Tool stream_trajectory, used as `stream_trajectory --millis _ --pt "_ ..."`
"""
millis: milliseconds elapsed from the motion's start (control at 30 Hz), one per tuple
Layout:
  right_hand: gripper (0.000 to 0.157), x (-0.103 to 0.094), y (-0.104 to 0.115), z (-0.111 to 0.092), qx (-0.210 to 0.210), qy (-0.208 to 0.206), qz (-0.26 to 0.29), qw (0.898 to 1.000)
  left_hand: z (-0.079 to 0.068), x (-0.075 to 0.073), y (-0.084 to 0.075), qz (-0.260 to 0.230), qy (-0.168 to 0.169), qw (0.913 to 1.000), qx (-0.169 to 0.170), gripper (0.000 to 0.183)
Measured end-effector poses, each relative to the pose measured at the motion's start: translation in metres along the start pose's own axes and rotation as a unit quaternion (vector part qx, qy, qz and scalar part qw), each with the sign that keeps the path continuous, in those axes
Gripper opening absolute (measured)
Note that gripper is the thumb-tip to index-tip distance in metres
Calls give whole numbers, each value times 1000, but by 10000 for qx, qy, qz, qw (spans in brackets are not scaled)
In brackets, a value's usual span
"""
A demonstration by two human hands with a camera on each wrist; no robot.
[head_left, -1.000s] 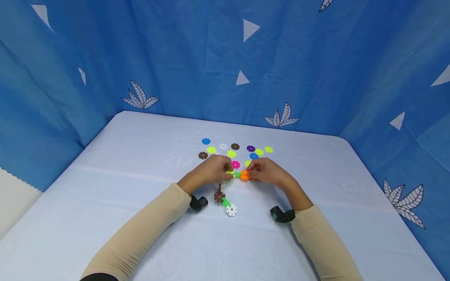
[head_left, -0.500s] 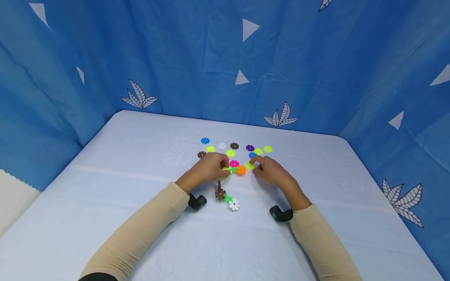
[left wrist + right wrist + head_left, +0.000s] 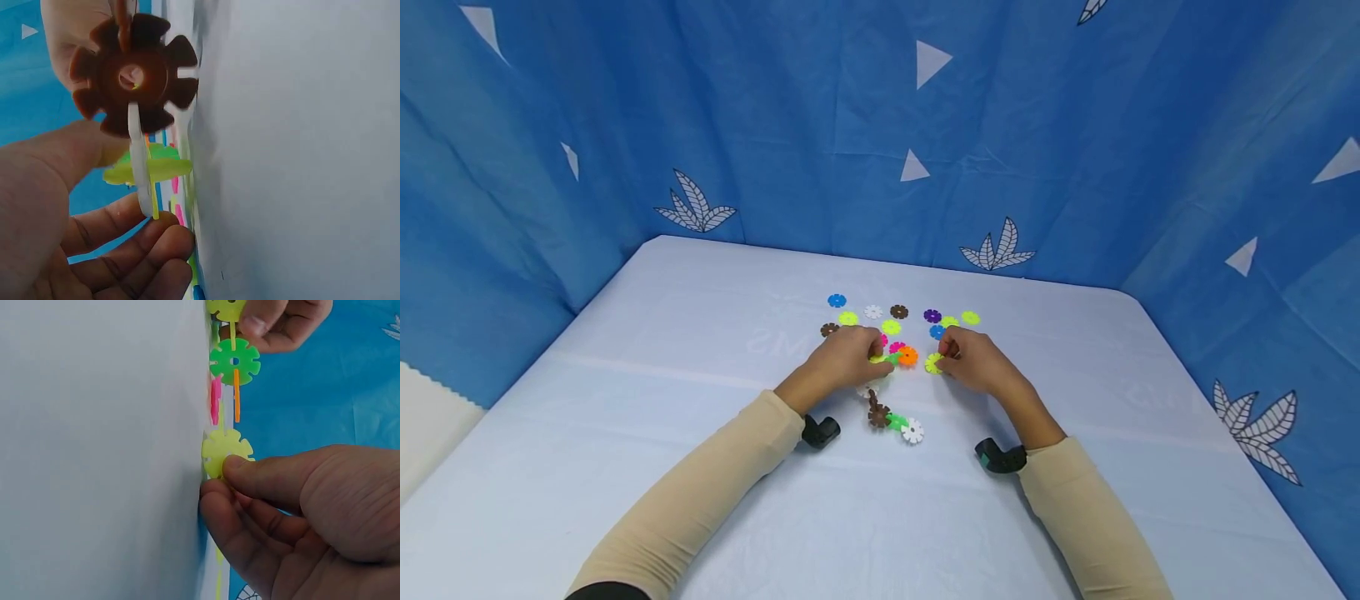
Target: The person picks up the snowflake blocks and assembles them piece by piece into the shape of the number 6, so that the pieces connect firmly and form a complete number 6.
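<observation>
My left hand [image 3: 848, 357] pinches a chain of notched plastic discs at a yellow disc [image 3: 169, 170]. In the head view, an orange disc [image 3: 907, 357] tips the chain's right end, slotted into a green disc [image 3: 245, 374]. From the left hand the rest hangs toward the front: a brown disc [image 3: 879, 417], another green disc [image 3: 897, 422] and a white disc [image 3: 913, 432]. Between thumb and fingers, my right hand [image 3: 976, 360] pinches a loose yellow disc [image 3: 217, 450], held on edge and apart from the orange one.
Behind the hands, several loose discs lie on the white-covered table [image 3: 760, 517], including a blue disc [image 3: 837, 301], a purple disc [image 3: 932, 316] and a pink disc [image 3: 897, 347]. A blue curtain [image 3: 820, 108] hangs along the table's far edge.
My right hand has let go of the orange disc, moved right and picked up a yellow disc. The chain in my left hand has moved slightly away, its hanging end swinging right.
</observation>
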State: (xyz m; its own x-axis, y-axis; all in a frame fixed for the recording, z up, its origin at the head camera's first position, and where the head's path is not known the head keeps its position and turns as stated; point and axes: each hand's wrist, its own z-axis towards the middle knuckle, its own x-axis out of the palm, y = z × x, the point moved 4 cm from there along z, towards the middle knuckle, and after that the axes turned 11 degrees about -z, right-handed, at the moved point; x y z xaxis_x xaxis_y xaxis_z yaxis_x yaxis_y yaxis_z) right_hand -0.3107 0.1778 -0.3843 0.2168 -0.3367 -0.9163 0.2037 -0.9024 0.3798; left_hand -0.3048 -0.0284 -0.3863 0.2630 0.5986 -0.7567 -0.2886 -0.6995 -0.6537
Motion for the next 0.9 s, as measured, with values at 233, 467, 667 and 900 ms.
stream_trajectory --millis 233,467,667,900 --pt "15 4 6 1 -215 -60 73 9997 -2 -1 0 -115 98 9999 -15 41" --pt "16 6 13 -2 -318 -133 102 9994 0 -1 -2 -421 293 9982 295 20" --pt "16 6 17 -4 -461 -196 97 9987 2 1 -2 -609 468 9962 415 13" --pt "17 8 20 -5 -711 -220 82 9972 3 2 0 -591 587 9959 342 35"
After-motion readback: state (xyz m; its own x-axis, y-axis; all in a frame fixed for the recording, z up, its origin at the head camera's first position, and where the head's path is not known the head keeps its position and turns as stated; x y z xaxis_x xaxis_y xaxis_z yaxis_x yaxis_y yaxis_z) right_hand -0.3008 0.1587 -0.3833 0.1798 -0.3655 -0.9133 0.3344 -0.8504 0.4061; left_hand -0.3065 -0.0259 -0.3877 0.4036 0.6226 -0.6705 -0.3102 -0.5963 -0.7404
